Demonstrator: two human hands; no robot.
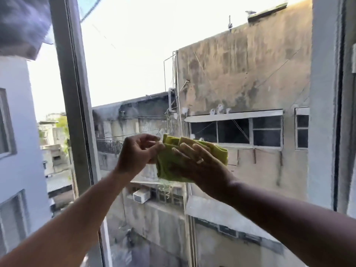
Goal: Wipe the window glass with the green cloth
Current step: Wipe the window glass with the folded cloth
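A folded green cloth (167,166) is held up in front of the window glass (138,60), about mid-height in the pane. My right hand (196,164) lies spread over the cloth's right part, fingers pointing up-left, a ring on one finger. My left hand (137,153) pinches the cloth's left edge between thumb and fingers. I cannot tell whether the cloth touches the glass.
A grey vertical window frame (74,93) runs down the left of the pane, and another frame post (325,103) stands at the right. Outside are stained concrete buildings and an alley far below. A white wall shows through the left pane.
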